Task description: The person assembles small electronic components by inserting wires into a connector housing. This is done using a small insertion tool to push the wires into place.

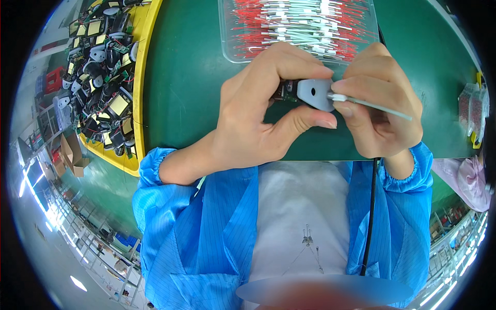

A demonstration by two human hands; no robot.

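Between the thumb and fingers of my left hand (258, 103) is a small electronic assembly with a grey plastic end cap (314, 94) that has a dark hole in it. A dark body with part of a green circuit board shows behind the cap, mostly covered by the hand. My right hand (385, 101) pinches a pale green cable tie-like strip or wire (385, 109) with a white connector end, which touches the cap's right side. Whether the connector sits inside the cap, I cannot tell.
At the far middle, a clear plastic tray (226, 39) holds many red, white and pale green wires. A yellow bin (140, 88) full of similar black assemblies stands at left. A clear container (471, 108) is at the right edge. A black cable (370, 217) hangs in front of me.
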